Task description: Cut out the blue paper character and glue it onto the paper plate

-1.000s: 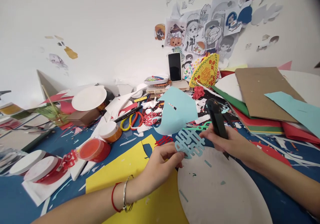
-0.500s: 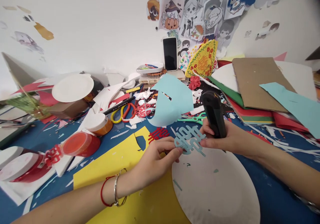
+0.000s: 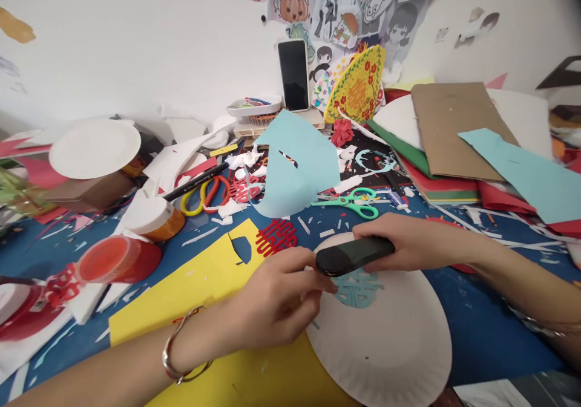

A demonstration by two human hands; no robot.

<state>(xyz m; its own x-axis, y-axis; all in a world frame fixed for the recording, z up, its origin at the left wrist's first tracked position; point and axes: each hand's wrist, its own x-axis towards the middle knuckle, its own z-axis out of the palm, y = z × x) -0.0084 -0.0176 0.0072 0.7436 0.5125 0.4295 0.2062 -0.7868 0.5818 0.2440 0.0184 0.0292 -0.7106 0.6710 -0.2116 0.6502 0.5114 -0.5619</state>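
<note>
A light blue paper cutout point(image 3: 356, 292) lies over the white paper plate point(image 3: 385, 349), partly hidden under a black stapler-like tool point(image 3: 354, 254). The fingers of my right hand point(image 3: 394, 244) are wrapped round the rear of that tool. Beside the tool's front end, my left hand point(image 3: 285, 292) has its fingers closed at the left edge of the cutout; its fingertips are partly hidden. Under my left forearm is a yellow sheet point(image 3: 181, 298) with a hole cut in it. A red paper cutout point(image 3: 276, 236) lies just beyond my left hand.
Green scissors point(image 3: 351, 202) and yellow-and-red scissors point(image 3: 206, 195) lie beyond my hands. Paint jars point(image 3: 118, 259) stand at the left. A large light blue sheet point(image 3: 302, 165), a propped phone point(image 3: 294, 74) and stacked card point(image 3: 458, 129) are farther back, among paper scraps.
The black tool has tipped from upright to lying level over the cutout. The cutout has come down onto the plate, and both hands have lowered with it. The view has shifted.
</note>
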